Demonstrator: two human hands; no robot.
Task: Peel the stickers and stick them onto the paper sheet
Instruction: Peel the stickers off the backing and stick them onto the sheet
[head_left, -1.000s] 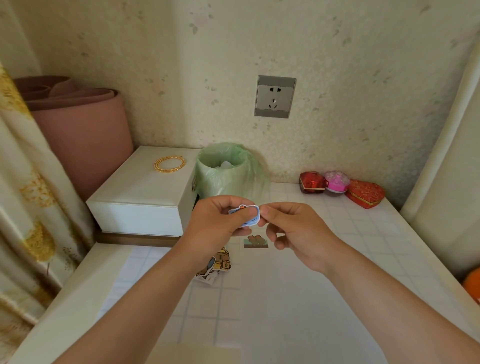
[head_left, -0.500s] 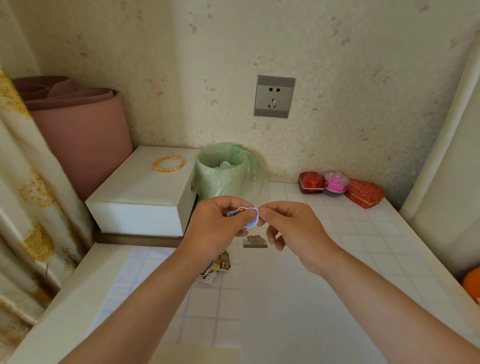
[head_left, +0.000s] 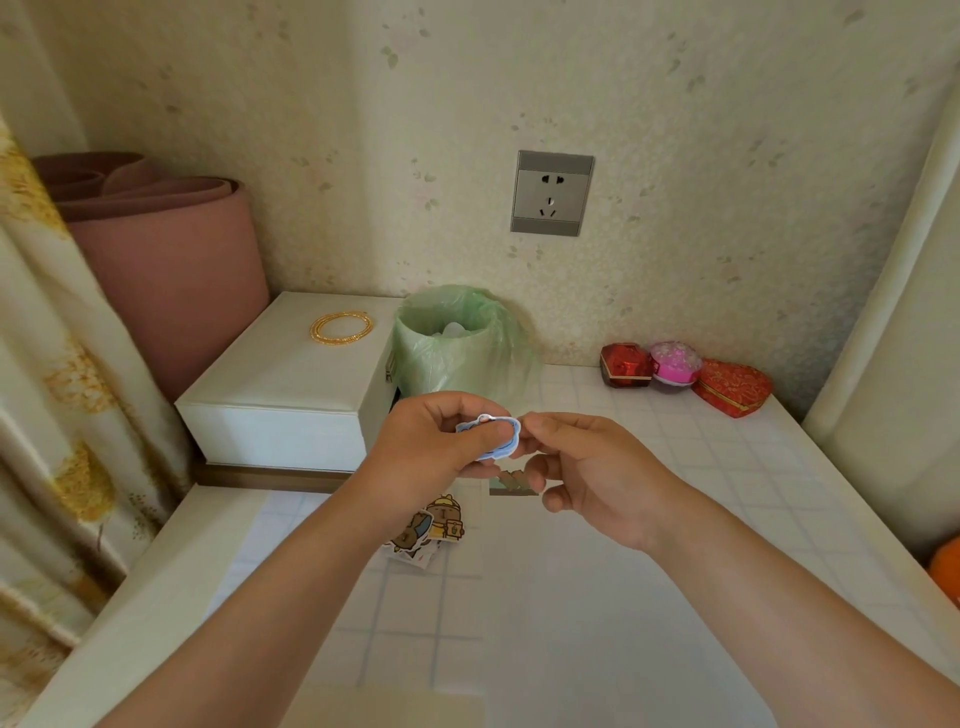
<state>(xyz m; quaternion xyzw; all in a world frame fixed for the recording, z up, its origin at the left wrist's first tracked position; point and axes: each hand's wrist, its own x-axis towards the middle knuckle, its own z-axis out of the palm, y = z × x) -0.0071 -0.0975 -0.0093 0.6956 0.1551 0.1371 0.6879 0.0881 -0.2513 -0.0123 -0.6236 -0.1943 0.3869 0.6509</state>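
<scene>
left hand (head_left: 436, 441): fingers curled, pinching small blue-rimmed paper sticker (head_left: 511, 441) in the air above the table
right hand (head_left: 587, 478): fingertips pinch the sticker's right edge, ready to peel
target: white gridded paper sheet (head_left: 571, 597) lies directly below both hands

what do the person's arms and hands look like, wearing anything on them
Both are bare. The left hand and right hand have no gloves, and no rings show on the fingers in view. The left forearm and right forearm show no sleeves, watch or bracelet as far as the frame reaches.
</scene>
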